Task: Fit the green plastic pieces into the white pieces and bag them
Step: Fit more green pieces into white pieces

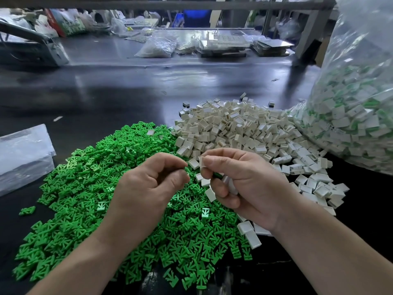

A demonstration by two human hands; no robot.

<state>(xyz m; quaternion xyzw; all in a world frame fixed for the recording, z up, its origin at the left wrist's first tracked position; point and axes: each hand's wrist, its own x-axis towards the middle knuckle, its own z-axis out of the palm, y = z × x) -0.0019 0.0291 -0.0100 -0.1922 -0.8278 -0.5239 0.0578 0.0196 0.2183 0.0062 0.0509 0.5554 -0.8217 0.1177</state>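
Clear bag [353,124] part-filled with fitted pieces; green pile [85,188], white pile [234,128] remain on worktop [127,99]. Right hand [251,184] grips white pieces [201,162]; left hand [146,188] pinched, contents unclear.

Dark glossy table [131,88] — grey rail [170,5] overhead.
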